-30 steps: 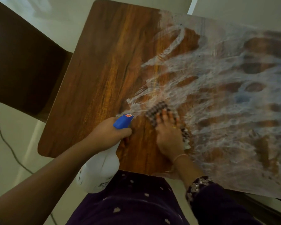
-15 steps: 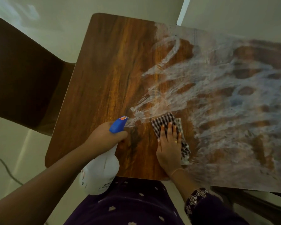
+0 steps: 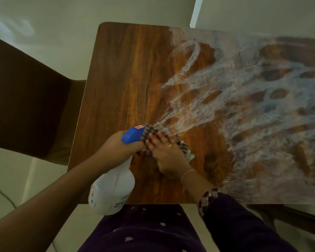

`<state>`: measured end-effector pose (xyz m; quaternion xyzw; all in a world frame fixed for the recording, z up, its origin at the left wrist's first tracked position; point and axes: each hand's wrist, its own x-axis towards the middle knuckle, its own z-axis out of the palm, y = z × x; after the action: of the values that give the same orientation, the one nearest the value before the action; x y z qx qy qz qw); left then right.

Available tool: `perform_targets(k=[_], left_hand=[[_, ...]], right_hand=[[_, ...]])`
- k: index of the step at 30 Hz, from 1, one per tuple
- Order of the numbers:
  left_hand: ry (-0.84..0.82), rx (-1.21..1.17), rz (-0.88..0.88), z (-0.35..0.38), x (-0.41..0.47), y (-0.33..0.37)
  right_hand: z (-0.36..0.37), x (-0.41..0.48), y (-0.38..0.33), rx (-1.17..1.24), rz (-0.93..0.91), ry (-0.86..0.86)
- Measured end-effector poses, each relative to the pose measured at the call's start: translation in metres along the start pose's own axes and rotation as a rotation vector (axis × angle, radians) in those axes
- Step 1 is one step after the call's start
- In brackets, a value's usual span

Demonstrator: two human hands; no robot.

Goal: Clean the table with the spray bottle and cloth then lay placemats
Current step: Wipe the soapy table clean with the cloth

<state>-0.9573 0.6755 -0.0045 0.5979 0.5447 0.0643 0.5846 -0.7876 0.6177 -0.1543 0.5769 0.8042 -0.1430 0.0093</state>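
Note:
The wooden table (image 3: 120, 84) is dry on its left part and covered with white wet streaks (image 3: 258, 110) across the middle and right. My left hand (image 3: 116, 148) grips a white spray bottle (image 3: 113, 188) by its neck; the blue nozzle (image 3: 132, 134) points away from me. My right hand (image 3: 166, 153) lies flat, fingers spread, pressing a black-and-white checked cloth (image 3: 155, 130) onto the table just right of the nozzle. Most of the cloth is hidden under the hand. No placemats are in view.
A dark brown chair (image 3: 25, 99) stands against the table's left side. A thin cable (image 3: 0, 190) runs over the pale floor at the lower left. Part of another chair (image 3: 298, 217) shows under the table's near right edge.
My right hand has slid the cloth left and away from me, up against the spray nozzle. The left hand and bottle have stayed in about the same place.

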Motion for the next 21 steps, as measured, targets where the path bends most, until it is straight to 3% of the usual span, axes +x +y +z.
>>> perform_targets(k=[4, 6, 8, 12, 15, 17, 21], left_hand=[[-0.007, 0.031, 0.003, -0.008, 0.003, -0.004], [0.004, 0.042, 0.001, -0.012, 0.004, -0.009], [0.015, 0.025, -0.008, -0.018, 0.003, -0.011], [0.049, -0.016, -0.026, -0.025, 0.003, -0.014], [0.050, -0.020, -0.033, -0.029, 0.006, -0.011], [0.039, -0.005, -0.031, -0.032, 0.009, -0.009], [0.034, 0.027, -0.027, -0.035, 0.014, -0.007]], right_hand=[[-0.010, 0.013, 0.045, 0.087, 0.421, 0.067], [-0.010, 0.013, 0.037, 0.111, 0.486, 0.111], [-0.005, 0.011, 0.008, 0.092, 0.398, 0.143], [0.008, 0.006, -0.055, 0.088, 0.043, 0.058], [0.002, 0.021, -0.042, 0.034, -0.068, 0.019], [-0.009, 0.028, -0.008, 0.031, 0.056, 0.029], [-0.017, 0.021, 0.066, 0.080, 0.552, 0.137]])
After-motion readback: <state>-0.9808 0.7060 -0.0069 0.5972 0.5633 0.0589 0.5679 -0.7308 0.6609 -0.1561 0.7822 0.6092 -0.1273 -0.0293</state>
